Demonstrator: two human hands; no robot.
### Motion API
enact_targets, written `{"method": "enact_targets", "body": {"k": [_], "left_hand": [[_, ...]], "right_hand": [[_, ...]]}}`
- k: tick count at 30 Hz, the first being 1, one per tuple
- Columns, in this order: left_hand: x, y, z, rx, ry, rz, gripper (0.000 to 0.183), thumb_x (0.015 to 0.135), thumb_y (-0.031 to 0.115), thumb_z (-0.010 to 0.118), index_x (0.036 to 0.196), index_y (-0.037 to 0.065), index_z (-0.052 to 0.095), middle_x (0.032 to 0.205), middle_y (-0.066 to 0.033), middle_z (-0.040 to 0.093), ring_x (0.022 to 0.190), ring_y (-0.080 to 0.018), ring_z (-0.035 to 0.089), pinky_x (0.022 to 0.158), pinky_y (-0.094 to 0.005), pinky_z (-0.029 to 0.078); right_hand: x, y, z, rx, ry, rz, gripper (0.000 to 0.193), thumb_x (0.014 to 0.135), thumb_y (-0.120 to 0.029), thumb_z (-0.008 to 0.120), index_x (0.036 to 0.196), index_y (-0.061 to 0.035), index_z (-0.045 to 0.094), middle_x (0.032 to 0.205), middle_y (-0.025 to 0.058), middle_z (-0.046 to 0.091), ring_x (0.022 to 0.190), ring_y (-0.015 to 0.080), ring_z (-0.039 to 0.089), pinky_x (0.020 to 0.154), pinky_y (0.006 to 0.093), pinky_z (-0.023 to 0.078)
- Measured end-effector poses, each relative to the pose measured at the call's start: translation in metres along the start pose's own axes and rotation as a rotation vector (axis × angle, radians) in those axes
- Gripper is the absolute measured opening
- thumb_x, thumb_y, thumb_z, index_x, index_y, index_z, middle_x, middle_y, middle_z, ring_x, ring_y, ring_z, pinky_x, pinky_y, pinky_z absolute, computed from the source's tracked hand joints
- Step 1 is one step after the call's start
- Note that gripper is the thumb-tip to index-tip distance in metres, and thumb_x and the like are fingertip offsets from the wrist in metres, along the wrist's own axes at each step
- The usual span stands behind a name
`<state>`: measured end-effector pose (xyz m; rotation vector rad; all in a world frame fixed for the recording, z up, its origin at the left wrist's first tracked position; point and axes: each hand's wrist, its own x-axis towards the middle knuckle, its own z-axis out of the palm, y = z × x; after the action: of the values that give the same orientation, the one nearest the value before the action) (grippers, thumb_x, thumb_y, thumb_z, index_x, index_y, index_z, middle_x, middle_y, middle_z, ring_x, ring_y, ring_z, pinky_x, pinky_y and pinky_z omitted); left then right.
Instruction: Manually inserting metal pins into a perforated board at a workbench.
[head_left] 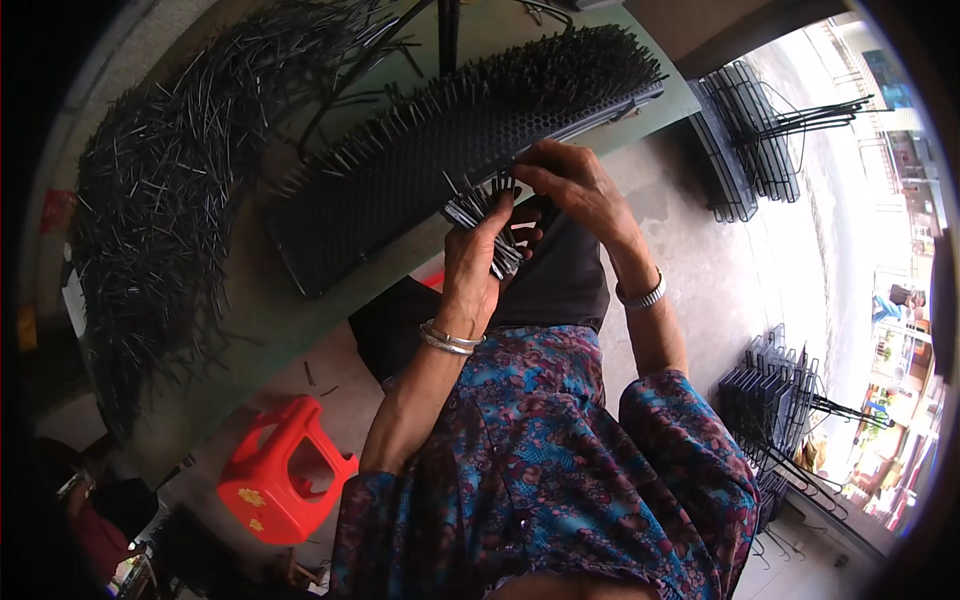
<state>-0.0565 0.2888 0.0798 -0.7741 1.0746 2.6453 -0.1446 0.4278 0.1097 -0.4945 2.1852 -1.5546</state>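
My left hand (474, 258) is closed round a bundle of short, thin black sticks (466, 208), their ends poking out on both sides of the fingers. Close beside it, my right hand (582, 188) has thumb and forefinger pinched together at the upper end of the bundle. What lies between those fingertips is too small and dark to name. Both hands are at the near edge of a black board full of holes (400, 160), which lies slanted on the table. Many black sticks (540, 75) stand upright in the board's far rows, while its near rows show bare holes.
A large heap of loose black sticks (165, 190) covers the left of the pale green table (255, 355). A red plastic stool (285, 470) stands on the floor at lower left. Black wire racks (745, 140) stand at upper right, and more wire racks (770, 400) at lower right.
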Motion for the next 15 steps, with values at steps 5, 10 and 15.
{"method": "enact_targets", "body": {"k": [5,10,15], "left_hand": [[-0.0038,0.0000,0.0008,0.063,-0.019,0.003,0.029,0.090,0.029,0.068,0.106,0.004,0.068,0.085,-0.0081,0.071,0.065,-0.0162,0.066,0.053,-0.0252,0.048],[-0.0057,-0.0012,-0.0018,0.127,-0.016,0.020,0.029,0.090,0.029,0.068,0.105,0.004,0.068,0.083,-0.0076,0.070,0.062,-0.0145,0.064,0.052,-0.0235,0.047],[-0.0067,-0.0022,-0.0004,0.130,-0.024,0.034,0.029,0.090,0.030,0.068,0.103,0.003,0.068,0.082,-0.0071,0.070,0.063,-0.0132,0.064,0.052,-0.0227,0.047]], "right_hand": [[-0.0027,0.0007,-0.0004,0.044,0.056,0.042,0.026,0.091,-0.018,0.061,0.107,0.0013,0.063,0.080,0.0076,0.063,0.057,0.0138,0.064,0.051,0.0236,0.050],[-0.0048,0.0024,-0.0013,0.142,0.011,0.063,0.027,0.092,-0.020,0.062,0.106,0.0025,0.060,0.080,0.0066,0.063,0.057,0.0132,0.064,0.051,0.0241,0.049],[-0.0089,-0.0023,-0.0055,0.093,-0.010,0.102,0.018,0.093,-0.015,0.061,0.097,0.0025,0.059,0.088,0.0030,0.063,0.081,0.0094,0.060,0.073,0.0244,0.050]]}}
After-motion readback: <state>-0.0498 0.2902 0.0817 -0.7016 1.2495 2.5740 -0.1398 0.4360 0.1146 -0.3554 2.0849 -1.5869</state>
